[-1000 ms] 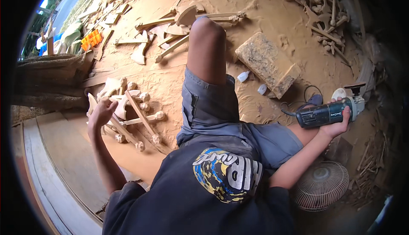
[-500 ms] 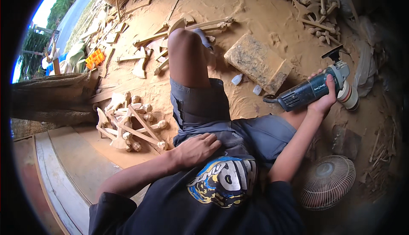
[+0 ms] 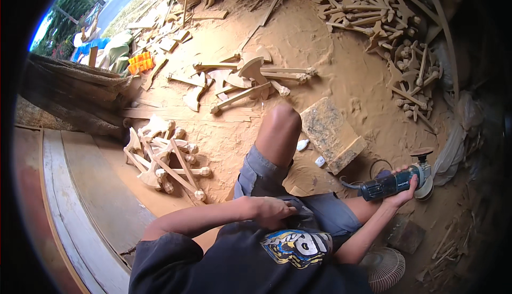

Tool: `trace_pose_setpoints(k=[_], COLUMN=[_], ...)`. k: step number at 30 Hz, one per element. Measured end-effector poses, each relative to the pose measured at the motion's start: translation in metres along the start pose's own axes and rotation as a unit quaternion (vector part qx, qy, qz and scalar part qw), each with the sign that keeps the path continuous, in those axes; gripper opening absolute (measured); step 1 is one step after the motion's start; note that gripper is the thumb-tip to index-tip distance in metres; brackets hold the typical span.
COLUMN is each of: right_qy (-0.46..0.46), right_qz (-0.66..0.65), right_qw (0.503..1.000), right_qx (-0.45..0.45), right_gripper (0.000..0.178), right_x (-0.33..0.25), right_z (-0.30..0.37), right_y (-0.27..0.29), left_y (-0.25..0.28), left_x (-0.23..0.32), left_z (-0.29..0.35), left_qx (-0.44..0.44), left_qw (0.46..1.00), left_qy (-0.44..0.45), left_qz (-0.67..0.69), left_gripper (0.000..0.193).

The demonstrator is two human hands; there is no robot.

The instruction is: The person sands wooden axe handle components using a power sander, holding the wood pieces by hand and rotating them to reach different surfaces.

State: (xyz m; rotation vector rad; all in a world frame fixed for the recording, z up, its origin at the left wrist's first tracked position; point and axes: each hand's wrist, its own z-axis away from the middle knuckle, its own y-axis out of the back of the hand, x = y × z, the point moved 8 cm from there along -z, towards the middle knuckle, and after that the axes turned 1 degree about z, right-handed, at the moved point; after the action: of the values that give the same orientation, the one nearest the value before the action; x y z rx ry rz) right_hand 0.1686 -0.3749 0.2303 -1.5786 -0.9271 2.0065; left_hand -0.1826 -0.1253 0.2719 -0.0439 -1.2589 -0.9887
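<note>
My right hand [image 3: 402, 190] is wrapped round the dark green body of an angle grinder [image 3: 392, 186], held up over my bent right leg. The grinder's silver head carries a disc on its far right end. My left hand [image 3: 272, 210] lies on my lap by the hem of my black shirt, its fingers loosely laid out with nothing seen in them. To the left is a pile of pale wooden axe-shaped pieces [image 3: 160, 160]. More wooden axes [image 3: 250, 70] lie on the dusty ground beyond my raised knee.
A worn block [image 3: 333, 134] sits ahead, with a small white bottle [image 3: 302, 145] and a white cap-like piece [image 3: 320, 161] beside it. Many axe-shaped pieces [image 3: 373, 11] are heaped far right. A round fan [image 3: 385, 268] stands at lower right. Boards [image 3: 69, 187] lie at left.
My view has shifted, so the far heap shows more and the fan less. The grinder sits lower beside my leg, its disc end turned. My raised knee appears farther right.
</note>
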Motion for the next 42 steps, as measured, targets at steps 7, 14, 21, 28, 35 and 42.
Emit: trace_pose_setpoints(k=[7, 14, 21, 28, 35, 42], right_qy=[0.124, 0.239, 0.291, 0.255, 0.155, 0.115], right_qz=[0.068, 0.185, 0.162, 0.082, 0.003, 0.152], right_qw=[0.99, 0.953, 0.934, 0.958, 0.983, 0.981], right_qx=[-0.009, -0.011, -0.129, -0.104, -0.093, -0.028], right_gripper=[0.042, 0.047, 0.05, 0.05, 0.051, 0.056], right_x=[-0.045, -0.106, -0.144, -0.101, -0.065, -0.042], right_z=[0.054, 0.128, 0.11, 0.068, 0.011, 0.007], right_y=[-0.016, -0.094, -0.172, -0.129, -0.089, -0.056], left_y=[0.163, 0.208, 0.204, 0.159, 0.285, 0.366], left_x=[-0.173, -0.506, -0.62, -0.538, -0.366, -0.259], left_z=[0.137, 0.127, 0.11, 0.077, 0.14, 0.013], left_qx=[0.105, 0.345, 0.387, 0.455, 0.559, 0.33], left_qw=[0.895, 0.835, 0.761, 0.832, 0.818, 0.92], left_qy=[0.095, 0.428, 0.509, 0.309, 0.105, 0.203], left_qz=[0.423, 0.006, -0.112, 0.073, 0.085, 0.052], left_gripper=[0.04, 0.063, 0.08, 0.026, 0.017, 0.045])
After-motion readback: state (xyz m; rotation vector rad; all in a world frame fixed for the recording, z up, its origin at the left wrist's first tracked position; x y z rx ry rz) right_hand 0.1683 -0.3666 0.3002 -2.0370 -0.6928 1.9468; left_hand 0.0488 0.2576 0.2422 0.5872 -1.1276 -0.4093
